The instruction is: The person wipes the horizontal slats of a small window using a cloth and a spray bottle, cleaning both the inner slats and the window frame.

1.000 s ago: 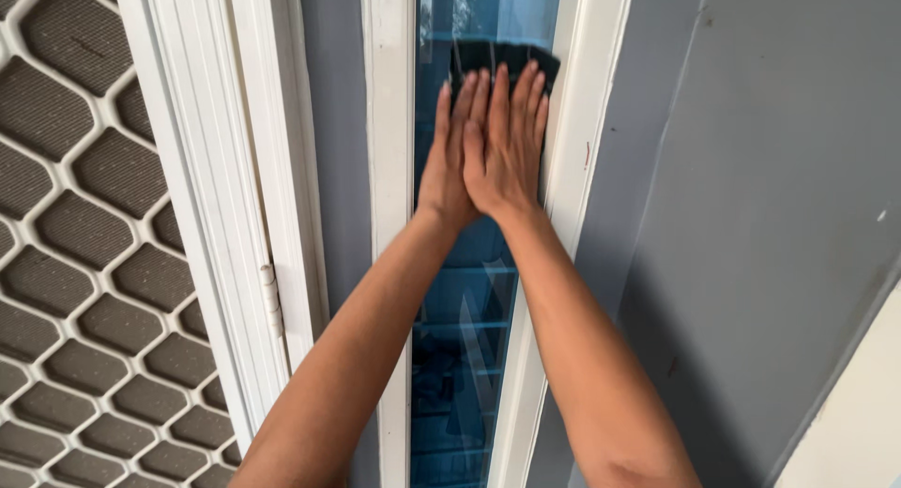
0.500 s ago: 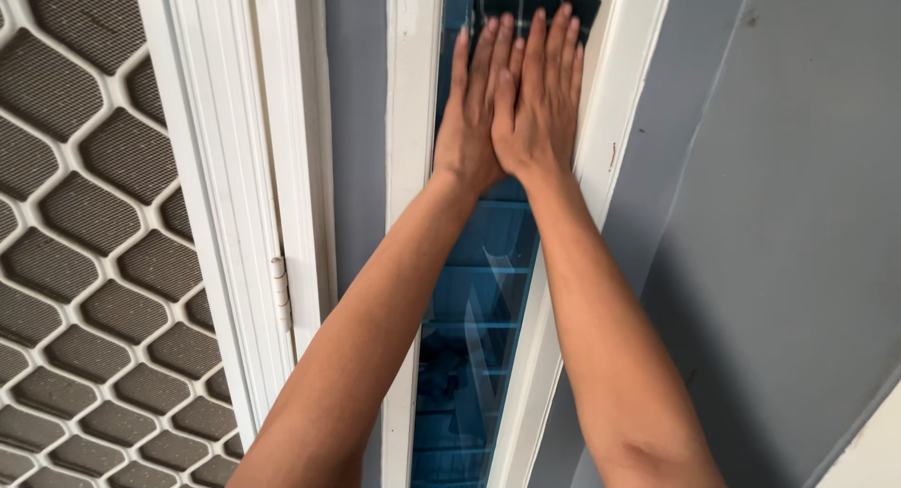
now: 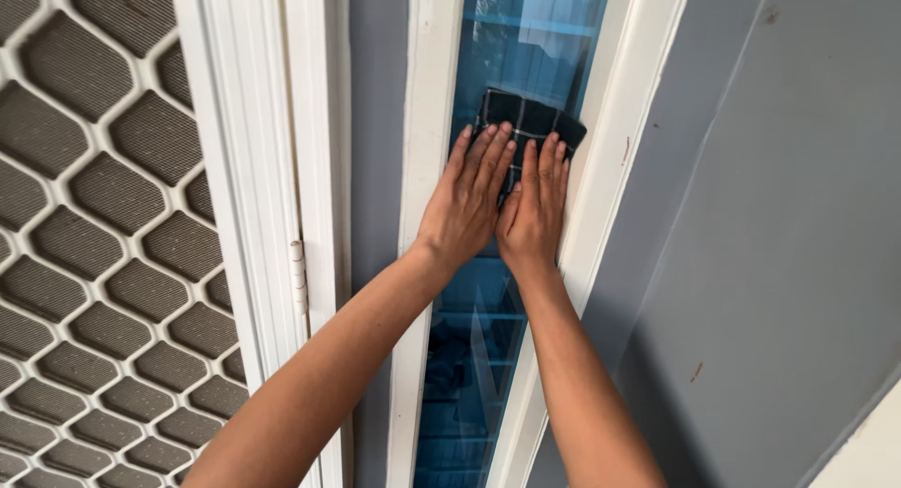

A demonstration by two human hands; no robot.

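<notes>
A narrow glass pane point(image 3: 488, 357), tinted blue, runs upright between two white frame strips, the left strip point(image 3: 420, 169) and the right strip point(image 3: 601, 197), and these two edges leave little room sideways: the pair of hands together nearly fills the width of the glass. Up and down there is far more free run, with bare glass showing above the cloth to the top of the view and below the wrists to the bottom. One dark cloth point(image 3: 527, 122) with thin pale grid lines lies flat on the pane, its right corner reaching the right strip and its upper edge poking out above the fingertips. Two hands press on it side by side, touching each other along the thumbs. The left hand point(image 3: 466, 206) lies with its fingers point(image 3: 483, 160) stretched out straight and close together, palm flat on the glass and fingertips on the lower part of the cloth; nothing is gripped. The right hand point(image 3: 533, 216) does the same, its fingers point(image 3: 549, 164) extended and only slightly spread, pinning the cloth against the pane rather than clutching it. Left of the pane stand one grey wall strip point(image 3: 375, 122), one white door frame with one hinge point(image 3: 297, 274), and one diamond-mesh security screen point(image 3: 94, 216). To the right is one grey wall point(image 3: 770, 216).
</notes>
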